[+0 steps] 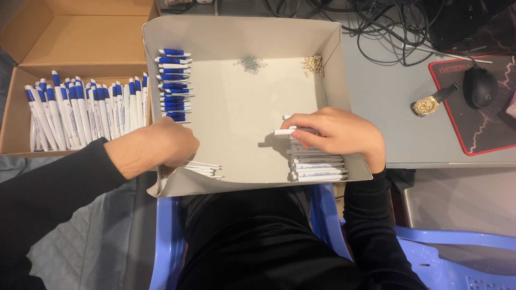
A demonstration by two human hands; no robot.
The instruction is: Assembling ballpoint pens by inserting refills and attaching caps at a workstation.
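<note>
While we sit on the blue plastic chair (166,241) with the shallow grey cardboard tray (242,32) across our lap, both of our hands work inside it. Our right hand (336,131) pinches a white pen barrel (285,131) between thumb and fingertips, lifted just off the stack of white barrels (317,164) lined up along the tray's right wall, so that the next one lies directly under the fingers. Our left hand (161,145) is curled over the thin white refills (204,169) at the tray's near left corner; whether it has closed on one we cannot tell, since the knuckles hide the fingertips. Blue-and-white clip caps (173,86) stand in a column along the left wall, and two little heaps, grey springs (250,63) and tan bits (313,64), sit at the far wall, each kind of part kept apart and within easy reach. Left of the tray, an open brown carton (80,32) holds a row of finished blue-and-white pens (80,113). On the desk to the right lie a gold wristwatch (427,104) and a black mouse (479,86).
</note>
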